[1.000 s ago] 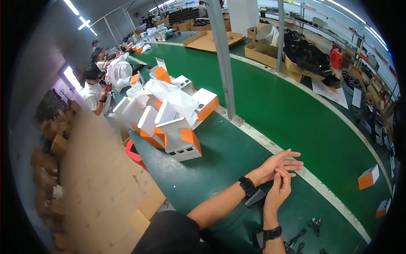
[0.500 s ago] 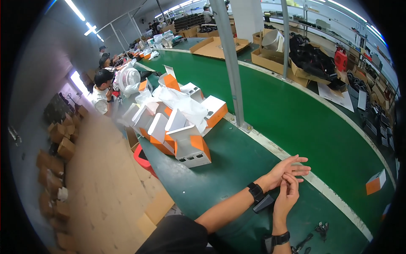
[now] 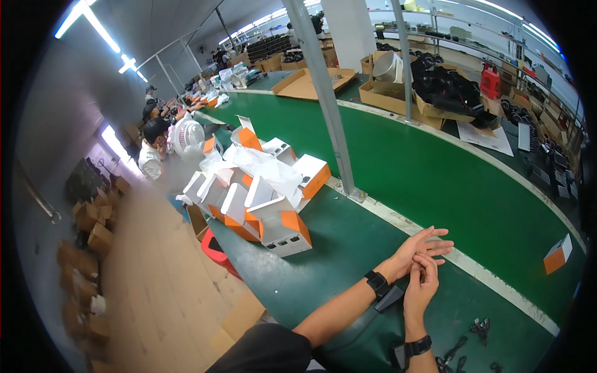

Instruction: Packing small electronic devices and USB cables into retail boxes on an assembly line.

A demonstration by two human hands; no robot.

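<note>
My left hand [image 3: 415,253] is held palm up over the green table [image 3: 336,273], close to its pale edge strip. Its fingers are stretched out and hold nothing. Against its palm rest the bent fingers of my right hand [image 3: 423,277], drawn together; whatever may be between them is hidden. Each wrist wears a black strap, one on the left [image 3: 377,284] and one on the right [image 3: 418,345]. A dark flat-sided block [image 3: 389,299] shows beside my left wrist. Black cables [image 3: 480,329] lie in small bundles to the right of my right forearm.
White-and-orange cartons [image 3: 286,239], several with flaps up, are heaped with white plastic bags [image 3: 264,163] at left. A metal post [image 3: 329,112] rises at the table's edge. Beyond runs a green belt [image 3: 423,186] carrying another carton [image 3: 558,255]. A co-worker [image 3: 152,149] sits near a white fan [image 3: 188,133].
The whole view has shifted slightly. Both my hands keep nearly the same pose, the right fingers still against the left palm. The co-worker by the fan has the head bent lower.
</note>
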